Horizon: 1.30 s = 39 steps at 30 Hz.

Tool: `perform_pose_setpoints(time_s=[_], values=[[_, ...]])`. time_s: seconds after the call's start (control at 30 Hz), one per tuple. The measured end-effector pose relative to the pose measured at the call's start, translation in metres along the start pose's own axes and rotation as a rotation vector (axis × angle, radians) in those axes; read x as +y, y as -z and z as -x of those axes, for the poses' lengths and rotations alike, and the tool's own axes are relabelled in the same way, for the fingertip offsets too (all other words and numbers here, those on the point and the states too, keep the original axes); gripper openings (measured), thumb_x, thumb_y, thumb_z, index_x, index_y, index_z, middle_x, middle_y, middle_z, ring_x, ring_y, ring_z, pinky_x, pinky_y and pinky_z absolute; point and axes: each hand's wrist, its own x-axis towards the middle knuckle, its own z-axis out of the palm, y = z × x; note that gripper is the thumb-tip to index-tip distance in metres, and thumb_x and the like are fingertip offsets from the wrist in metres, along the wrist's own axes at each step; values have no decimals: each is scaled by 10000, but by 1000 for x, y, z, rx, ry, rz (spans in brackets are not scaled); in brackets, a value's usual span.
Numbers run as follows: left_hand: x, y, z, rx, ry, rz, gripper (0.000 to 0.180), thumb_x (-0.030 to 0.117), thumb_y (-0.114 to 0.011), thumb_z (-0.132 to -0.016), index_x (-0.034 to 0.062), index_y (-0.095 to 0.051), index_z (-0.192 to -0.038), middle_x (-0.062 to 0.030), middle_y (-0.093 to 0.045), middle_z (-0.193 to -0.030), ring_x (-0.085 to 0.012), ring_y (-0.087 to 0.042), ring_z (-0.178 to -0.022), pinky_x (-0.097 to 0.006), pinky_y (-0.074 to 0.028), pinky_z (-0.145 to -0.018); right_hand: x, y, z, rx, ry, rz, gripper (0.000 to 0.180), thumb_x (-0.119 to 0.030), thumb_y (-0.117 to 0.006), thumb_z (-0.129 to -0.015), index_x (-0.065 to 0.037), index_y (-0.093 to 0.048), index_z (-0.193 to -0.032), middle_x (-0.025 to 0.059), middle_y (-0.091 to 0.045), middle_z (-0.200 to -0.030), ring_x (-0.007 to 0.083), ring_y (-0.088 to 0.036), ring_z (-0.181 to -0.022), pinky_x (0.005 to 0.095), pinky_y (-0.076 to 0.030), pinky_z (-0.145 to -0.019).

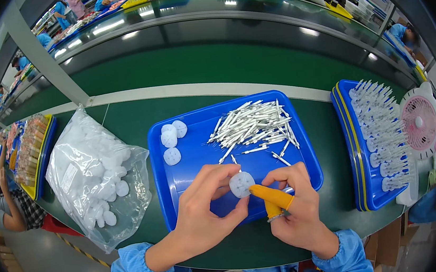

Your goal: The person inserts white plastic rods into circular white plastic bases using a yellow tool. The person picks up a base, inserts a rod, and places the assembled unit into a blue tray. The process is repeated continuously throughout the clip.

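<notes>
My left hand holds a small white round disc between thumb and fingers, above the near edge of a blue tray. My right hand, with an orange finger cot on the index finger, touches the disc from the right. Whether the right hand also pinches a thin white pin cannot be told. A heap of several thin white pins lies at the tray's far right. Three more white discs lie at its far left.
A clear plastic bag of white discs lies to the left. Stacked blue trays with upright white finished pieces stand to the right, beside a pink fan. A yellow tray sits far left. Other people work nearby.
</notes>
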Motion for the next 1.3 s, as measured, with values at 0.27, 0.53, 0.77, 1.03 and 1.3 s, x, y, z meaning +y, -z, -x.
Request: perform_pose_setpoints(time_s=[0.27,0.53,0.77,1.03,1.3], values=[[0,-2,1,-25,-34,-5,561,-43,-836,-829,3,-641,-1352,-138,-667,-1245,-270,-759,-1136,-371,-646,-970,6,-6,0,78,-11,29,572,91,-645,-597,-52,-818,-1124,72,-664,-1097,241,-504,-854,338,-424,-697],[1,-2,0,-12,-14,-11,555,-43,-838,-828,5,-644,-1345,-139,-670,-1239,-271,-764,-1122,-372,-649,-964,4,-3,1,77,10,33,578,92,-627,-572,-49,-818,-1099,76,-670,-1096,241,-501,-828,336,-426,-691],[1,-3,0,-10,-43,-48,553,-40,-832,-832,8,-638,-1348,-138,-675,-1225,-272,-761,-1135,-371,-646,-968,1,-4,0,81,-28,33,582,104,-607,-569,-44,-821,-1090,81,-669,-1095,247,-503,-856,346,-425,-703],[3,-3,1,-75,-95,-148,600,-55,-848,-802,26,-628,-1354,-147,-685,-1216,-262,-767,-1098,-372,-660,-920,-2,0,-3,-59,9,38,562,118,-642,-599,6,-804,-1125,116,-628,-1182,307,-515,-980,388,-465,-741],[1,-3,1,-76,-80,-107,602,-48,-846,-803,24,-622,-1357,-148,-686,-1217,-278,-773,-1100,-377,-666,-912,-2,2,-2,-53,-16,20,542,132,-633,-612,14,-802,-1113,119,-615,-1194,321,-517,-1002,397,-460,-796]])
